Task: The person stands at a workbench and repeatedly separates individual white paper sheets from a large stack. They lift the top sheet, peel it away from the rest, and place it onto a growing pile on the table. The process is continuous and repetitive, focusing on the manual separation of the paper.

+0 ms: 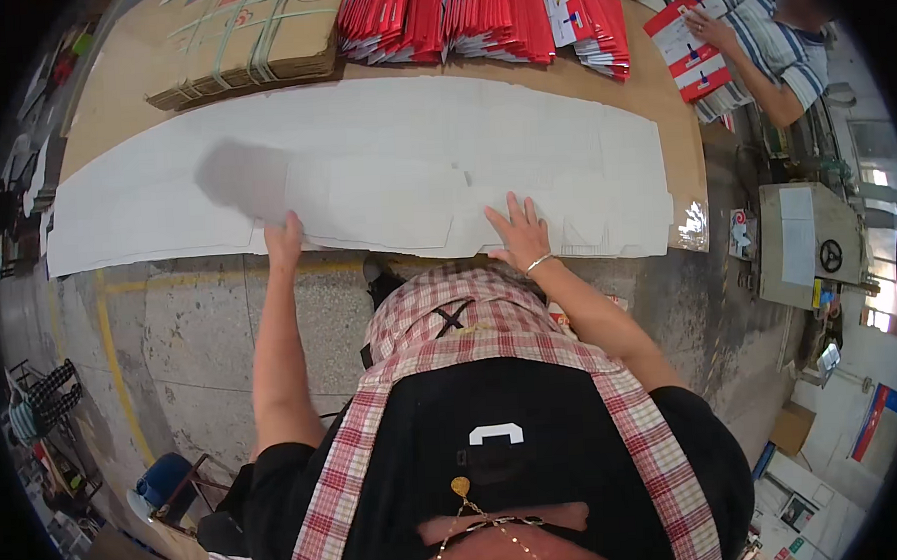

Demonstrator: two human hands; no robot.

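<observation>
A long white sheet of paper or thin card (382, 133) covers the near part of the table, with faint outlines that may be overlapping pieces. At its near edge my left hand (284, 239) is closed, thumb on top and the other fingers mostly hidden. To the right, my right hand (520, 236) lies flat on the sheet near the same edge, fingers spread, with nothing in it. A grey shadow or smudge darkens the sheet beyond my left hand.
Red-and-white printed folders (477, 18) stand in rows along the far side. Beside them at left lies a strapped bundle of brown cardboard (248, 48). Another person (779, 55) at far right holds red-and-white printed pieces (688, 44). A machine with a black handwheel (830, 255) stands right.
</observation>
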